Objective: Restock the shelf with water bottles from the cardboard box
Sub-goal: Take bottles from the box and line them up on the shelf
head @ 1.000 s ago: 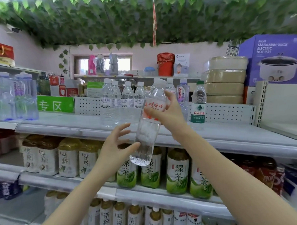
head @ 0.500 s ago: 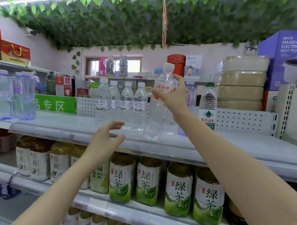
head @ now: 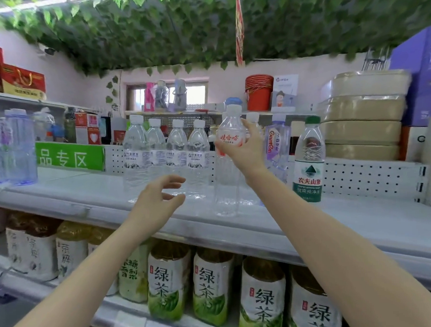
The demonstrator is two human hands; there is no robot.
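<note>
Clear water bottle [head: 226, 187], tilted before, now upright on shelf [head: 87, 191]; right hand [head: 248, 152] grips label; left hand [head: 154, 205] relaxed, empty.

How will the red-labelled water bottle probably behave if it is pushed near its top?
The red-labelled bottle is tall and narrow, so a push up high, where the right hand grips it, would likely tip it. Its clear, thin-looking wall probably dents under a squeeze. The round body would likely roll if it fell.
</note>
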